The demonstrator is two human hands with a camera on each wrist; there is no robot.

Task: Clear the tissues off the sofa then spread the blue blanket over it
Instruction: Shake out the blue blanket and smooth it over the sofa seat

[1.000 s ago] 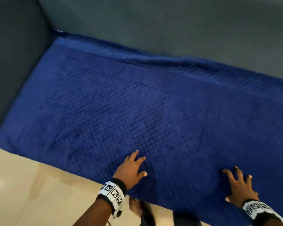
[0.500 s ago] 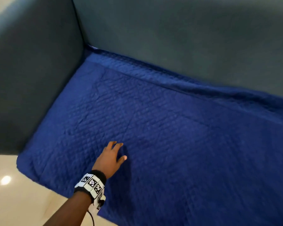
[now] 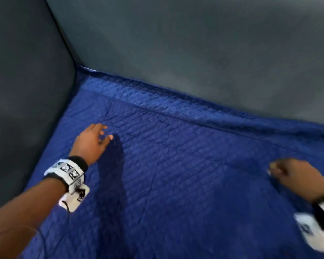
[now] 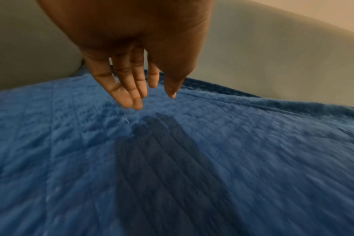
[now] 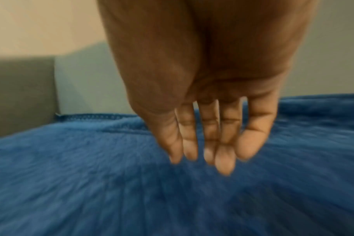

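Note:
The blue quilted blanket (image 3: 176, 174) lies spread over the grey sofa's seat, its far edge bunched along the backrest (image 3: 195, 43). My left hand (image 3: 94, 139) reaches over the blanket near the left armrest, fingers straight and holding nothing; in the left wrist view the fingertips (image 4: 131, 99) hover just above the blanket (image 4: 192, 159). My right hand (image 3: 292, 176) is over the blanket at the right, blurred. In the right wrist view its fingers (image 5: 212, 143) hang straight above the blanket (image 5: 111, 191), empty. No tissues are in view.
The grey armrest (image 3: 26, 100) rises at the left and meets the backrest at the corner (image 3: 77, 66). A beige wall (image 4: 313, 19) shows behind the sofa in the wrist views.
My left hand has slid forward and left across the blanket toward the back corner. The right hand, out of view half a second ago, is back over the blanket at the right.

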